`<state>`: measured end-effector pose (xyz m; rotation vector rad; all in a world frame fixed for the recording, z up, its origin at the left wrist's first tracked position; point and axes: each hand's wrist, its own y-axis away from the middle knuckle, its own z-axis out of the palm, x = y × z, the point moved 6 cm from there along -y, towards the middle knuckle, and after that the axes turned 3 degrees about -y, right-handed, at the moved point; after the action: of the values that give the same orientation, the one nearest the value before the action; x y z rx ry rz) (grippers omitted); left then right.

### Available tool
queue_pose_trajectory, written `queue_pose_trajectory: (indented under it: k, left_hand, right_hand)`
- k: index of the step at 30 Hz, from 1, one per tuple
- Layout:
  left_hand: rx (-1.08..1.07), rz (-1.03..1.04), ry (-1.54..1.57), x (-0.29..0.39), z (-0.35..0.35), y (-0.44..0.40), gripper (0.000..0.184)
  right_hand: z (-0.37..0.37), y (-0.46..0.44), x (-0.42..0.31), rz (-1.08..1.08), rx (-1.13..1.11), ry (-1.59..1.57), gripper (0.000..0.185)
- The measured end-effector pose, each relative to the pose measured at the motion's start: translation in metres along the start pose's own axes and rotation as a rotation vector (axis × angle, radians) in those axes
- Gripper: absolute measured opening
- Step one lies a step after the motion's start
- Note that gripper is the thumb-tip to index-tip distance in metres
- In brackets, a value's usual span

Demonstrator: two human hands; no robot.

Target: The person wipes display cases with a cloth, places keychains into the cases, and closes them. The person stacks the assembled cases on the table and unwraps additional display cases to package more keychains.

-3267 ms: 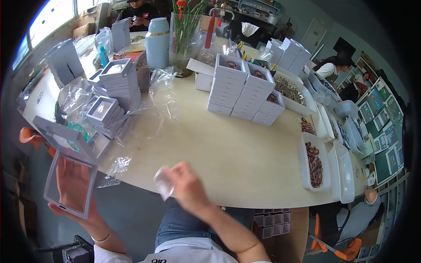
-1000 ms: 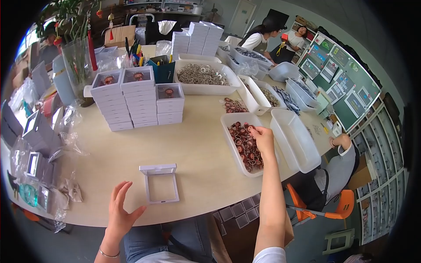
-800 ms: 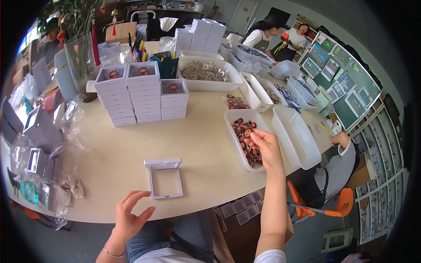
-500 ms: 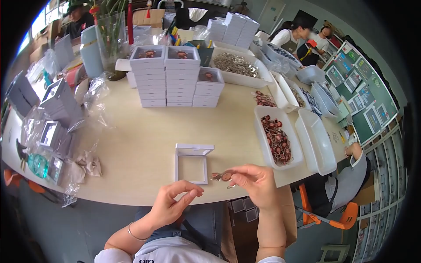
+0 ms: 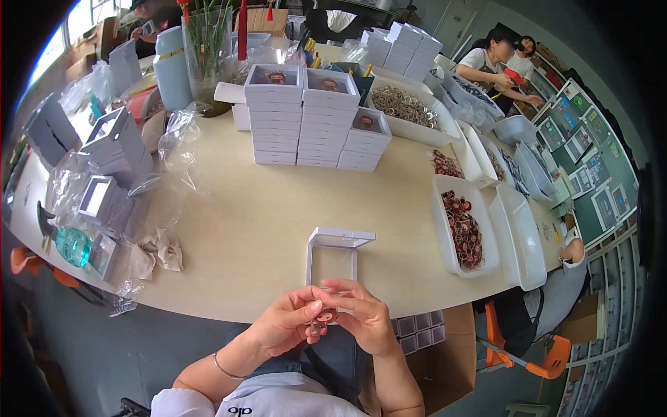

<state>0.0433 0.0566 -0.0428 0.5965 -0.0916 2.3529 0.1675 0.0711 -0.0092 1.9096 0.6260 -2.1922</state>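
A reddish-brown keychain (image 5: 324, 317) with a round face-like charm is held low between my hands, just off the table's near edge. My left hand (image 5: 283, 321) pinches it from the left with thumb and fingers. From the right, my right hand (image 5: 368, 325) closes around its other side, with fingertips meeting those of the left; part of the keychain is hidden by them. Right behind my hands stands a white display box (image 5: 354, 267), its clear-windowed lid (image 5: 344, 238) raised and its lower part covered by my fingers.
Stacked white boxes (image 5: 278, 132) stand at the back. On the right are a bin of similar keychains (image 5: 464, 233), a white bin (image 5: 517, 236) and a bin of metal rings (image 5: 403, 108). Plastic wrap, cloth (image 5: 158, 254) and a teal bottle (image 5: 73, 244) lie left. Other people stand far right.
My right hand has brought the keychain left and down towards me, away from beside the box. My left hand has met it and now grips the keychain too. The view has shifted.
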Motion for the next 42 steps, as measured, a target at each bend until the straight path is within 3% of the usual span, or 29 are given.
queue_pose_trajectory:
  k: [3,7,11,15,20,25,29,32,35,42]
  left_hand:
    - [0.169,0.16,-0.116,0.008,-0.003,0.001,0.016]
    - [0.313,0.342,-0.39,0.018,-0.003,0.002,0.016]
    - [0.344,0.439,-0.493,0.018,-0.001,0.0,0.018]
    - [0.388,0.467,-0.562,0.019,-0.002,-0.002,0.019]
    - [0.417,0.271,-0.501,0.025,-0.02,-0.001,0.02]
    - [0.525,0.185,-0.463,0.042,-0.032,-0.004,0.021]
    - [0.656,0.244,-0.691,0.058,-0.04,-0.018,0.016]
    - [0.844,0.31,-1.232,0.072,-0.037,-0.028,0.015]
    - [0.925,0.428,-1.532,0.076,-0.031,-0.039,0.014]
    - [0.974,0.466,-1.7,0.072,-0.031,-0.053,0.014]
  right_hand:
    - [-0.004,0.012,-0.032,-0.208,0.18,0.452,0.032]
    - [0.01,0.023,-0.053,-0.464,0.187,0.752,0.038]
    - [0.021,0.023,-0.052,-0.541,0.195,0.986,0.036]
    - [0.018,0.021,-0.044,-0.517,0.218,0.998,0.034]
    - [-0.005,0.02,-0.039,-0.37,0.288,0.832,0.03]
    - [-0.037,0.016,-0.013,-0.185,0.313,0.383,0.024]
    - [-0.054,0.008,0.0,-0.163,0.365,0.287,0.023]
    - [-0.057,0.004,0.006,-0.177,0.376,0.449,0.023]
    - [-0.055,-0.001,0.008,-0.215,0.402,0.589,0.023]
    - [-0.06,-0.004,0.016,-0.226,0.417,0.641,0.025]
